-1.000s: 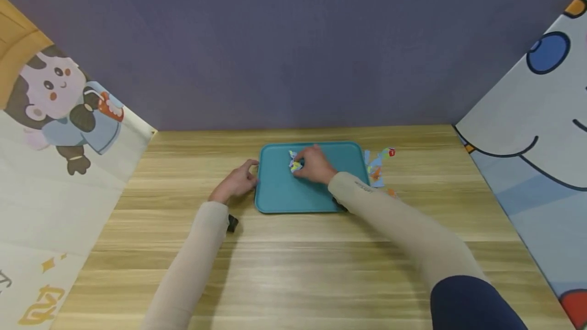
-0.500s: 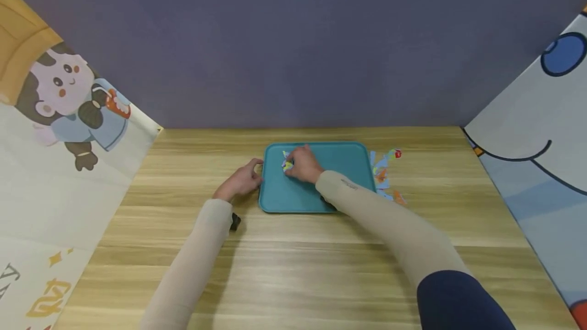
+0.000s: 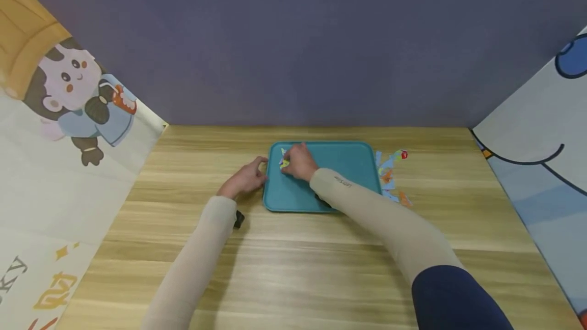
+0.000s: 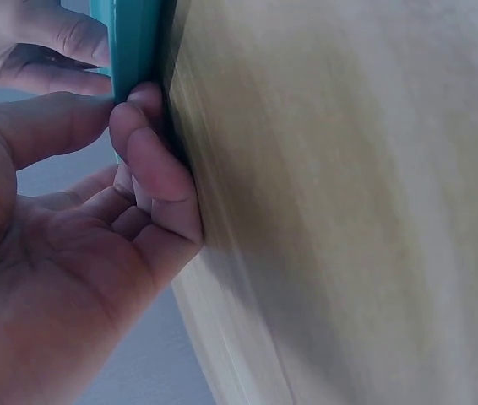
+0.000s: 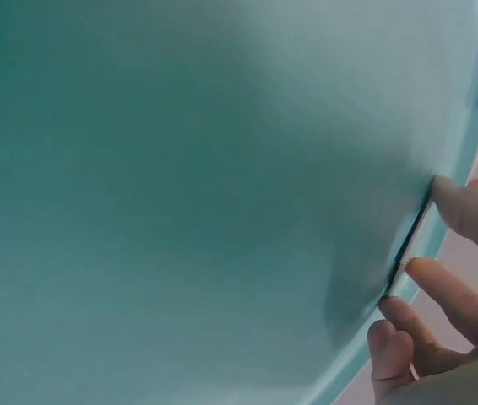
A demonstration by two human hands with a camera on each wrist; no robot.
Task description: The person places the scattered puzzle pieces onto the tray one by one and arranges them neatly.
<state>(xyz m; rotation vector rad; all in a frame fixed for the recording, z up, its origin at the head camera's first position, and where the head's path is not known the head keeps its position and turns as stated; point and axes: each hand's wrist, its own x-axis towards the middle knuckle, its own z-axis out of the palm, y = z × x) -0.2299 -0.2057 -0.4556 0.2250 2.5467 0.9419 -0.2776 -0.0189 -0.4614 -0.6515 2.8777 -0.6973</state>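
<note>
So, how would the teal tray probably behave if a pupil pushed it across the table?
The teal tray would likely slide rather than roll or tip, since it sits wide and low on the table. It looks fairly stiff: its raised rim runs straight between rounded corners.

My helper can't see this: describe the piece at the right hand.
On the wooden table sits a teal tray. At its left end, the right hand pinches the multicoloured piece; unlike the pieces right of the tray, it's inside.
</note>
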